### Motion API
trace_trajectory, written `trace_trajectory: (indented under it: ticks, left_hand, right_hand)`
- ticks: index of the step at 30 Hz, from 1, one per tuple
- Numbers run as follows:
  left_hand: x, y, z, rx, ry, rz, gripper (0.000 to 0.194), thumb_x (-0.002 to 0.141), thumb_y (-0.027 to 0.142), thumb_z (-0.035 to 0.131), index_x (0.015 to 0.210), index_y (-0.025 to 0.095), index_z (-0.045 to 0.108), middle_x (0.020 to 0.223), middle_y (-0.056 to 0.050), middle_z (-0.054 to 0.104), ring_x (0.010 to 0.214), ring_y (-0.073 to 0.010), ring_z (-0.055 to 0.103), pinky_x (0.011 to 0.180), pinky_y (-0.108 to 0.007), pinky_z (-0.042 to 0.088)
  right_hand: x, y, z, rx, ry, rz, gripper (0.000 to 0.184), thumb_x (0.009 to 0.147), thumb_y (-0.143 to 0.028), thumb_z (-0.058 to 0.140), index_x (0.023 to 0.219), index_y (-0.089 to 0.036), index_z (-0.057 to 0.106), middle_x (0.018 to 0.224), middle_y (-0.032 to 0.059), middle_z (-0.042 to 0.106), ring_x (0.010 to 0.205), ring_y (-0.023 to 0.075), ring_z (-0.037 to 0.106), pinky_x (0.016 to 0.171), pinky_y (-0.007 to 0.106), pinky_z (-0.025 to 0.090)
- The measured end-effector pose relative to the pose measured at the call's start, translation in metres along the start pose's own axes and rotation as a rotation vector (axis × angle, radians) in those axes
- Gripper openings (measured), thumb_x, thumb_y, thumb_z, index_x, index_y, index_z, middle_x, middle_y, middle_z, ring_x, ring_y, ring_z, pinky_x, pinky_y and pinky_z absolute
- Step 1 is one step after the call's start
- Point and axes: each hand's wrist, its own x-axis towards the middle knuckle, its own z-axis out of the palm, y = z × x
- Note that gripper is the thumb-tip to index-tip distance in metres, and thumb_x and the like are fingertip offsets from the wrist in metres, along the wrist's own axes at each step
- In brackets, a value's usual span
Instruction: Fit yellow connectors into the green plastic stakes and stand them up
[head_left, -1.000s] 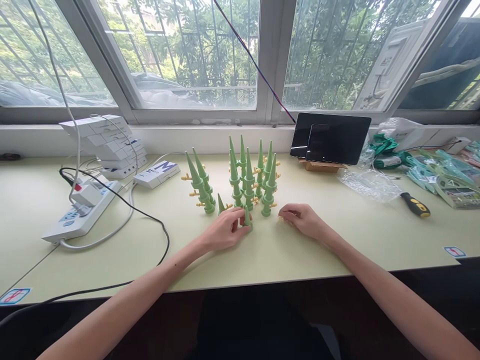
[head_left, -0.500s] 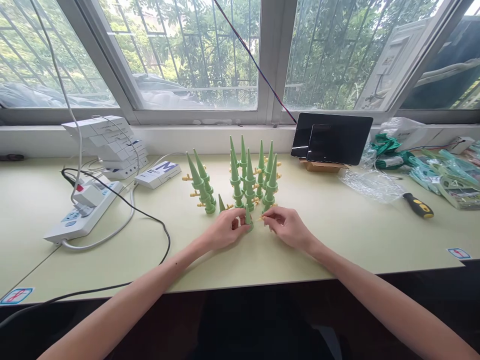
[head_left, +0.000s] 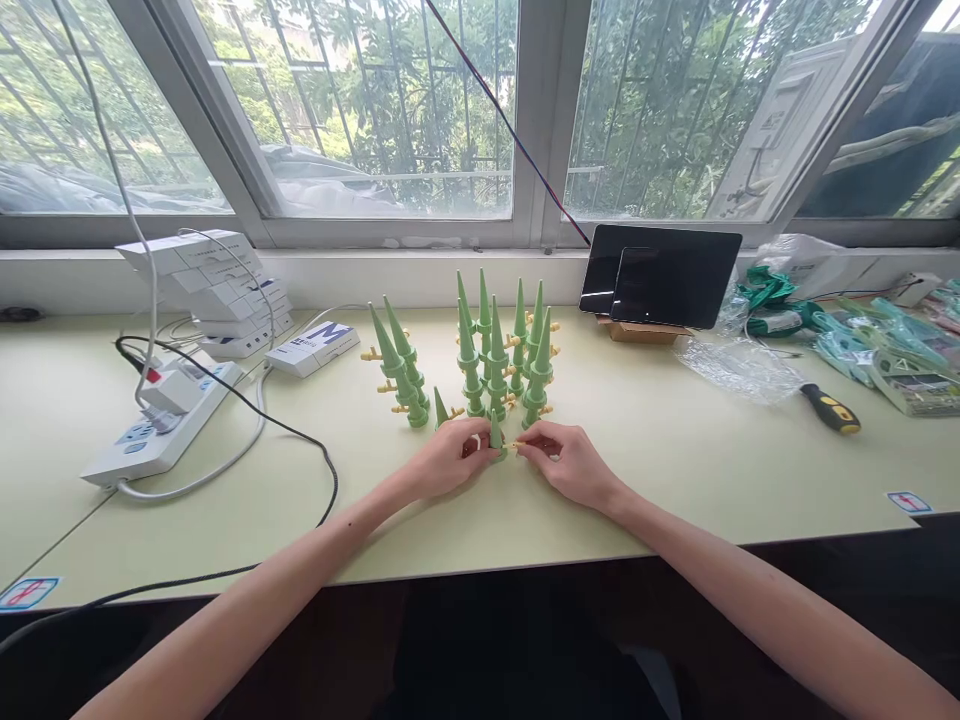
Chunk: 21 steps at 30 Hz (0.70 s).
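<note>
My left hand point(head_left: 450, 458) is closed around the lower part of a short green plastic spike point(head_left: 496, 434), which stands upright on the table. Between the fingertips of my right hand point(head_left: 568, 460) is a small yellow plastic peg point(head_left: 514, 446). Its tip points left and meets the side of the spike; whether it is inserted I cannot tell. Behind my left hand stands another short green spike point(head_left: 441, 408) with a yellow peg at its side. Further back rise several tall stacks of green spikes point(head_left: 497, 362) with yellow pegs sticking out. A separate pair of stacks point(head_left: 401, 372) stands left.
On the left lie a white power strip point(head_left: 120, 462), a black cable point(head_left: 300, 440), a flat white box point(head_left: 315, 350) and a pile of white boxes point(head_left: 217, 285). To the right are a tablet point(head_left: 675, 275), clear plastic wrap point(head_left: 739, 370), a screwdriver point(head_left: 831, 410) and bagged green parts point(head_left: 907, 360).
My right hand has moved slightly left, bringing the yellow peg up to the short spike's side. My left hand stays around the spike. The view has shifted a little.
</note>
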Motion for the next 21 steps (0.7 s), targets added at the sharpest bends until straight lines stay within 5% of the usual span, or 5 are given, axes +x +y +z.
trace_trajectory:
  ticks: [21]
  left_hand:
    - [0.0007, -0.0032, 0.0036, -0.019, 0.042, -0.011, 0.019, 0.087, 0.035, 0.062, 0.081, 0.018, 0.062, 0.061, 0.004, 0.044, 0.054, -0.0095, 0.035, 0.051, -0.023, 0.032]
  right_hand:
    - [0.0002, -0.0007, -0.0012, -0.025, -0.056, 0.000, 0.008, 0.088, -0.020, 0.062, 0.087, -0.018, 0.070, 0.075, 0.0013, 0.069, 0.061, 0.0128, 0.053, 0.058, 0.027, 0.044]
